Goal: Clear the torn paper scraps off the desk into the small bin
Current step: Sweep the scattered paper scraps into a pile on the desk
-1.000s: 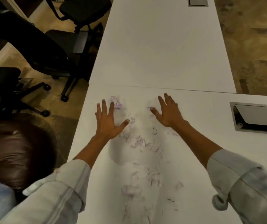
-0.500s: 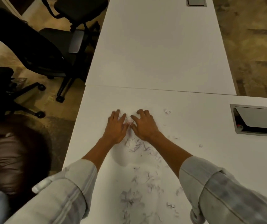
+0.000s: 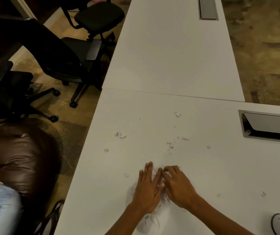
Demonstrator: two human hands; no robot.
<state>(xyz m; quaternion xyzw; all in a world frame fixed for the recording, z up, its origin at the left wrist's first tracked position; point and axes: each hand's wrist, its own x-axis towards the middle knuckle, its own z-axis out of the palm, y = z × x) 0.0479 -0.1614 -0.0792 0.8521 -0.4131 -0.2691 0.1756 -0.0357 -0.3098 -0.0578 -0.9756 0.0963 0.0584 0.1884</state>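
White desk point(image 3: 173, 65), pale paper scraps point(image 3: 170, 146), black chairs point(image 3: 54, 53), mottled brown floor point(image 3: 263, 53)

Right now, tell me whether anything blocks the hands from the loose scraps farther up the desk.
Nothing visible does. The left hand and right hand are cupped over the gathered scraps. Between them and the stray scraps lies only bare desk. The bin cannot be identified, so that path is unclear.

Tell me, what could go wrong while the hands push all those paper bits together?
1. Stray scraps lie beyond the left hand and right hand, so some may get left behind.
2. One bit sits near the desk edge; a careless sweep might knock it onto the floor.
3. No bin is clearly in view, so carrying the pile could drop pieces.
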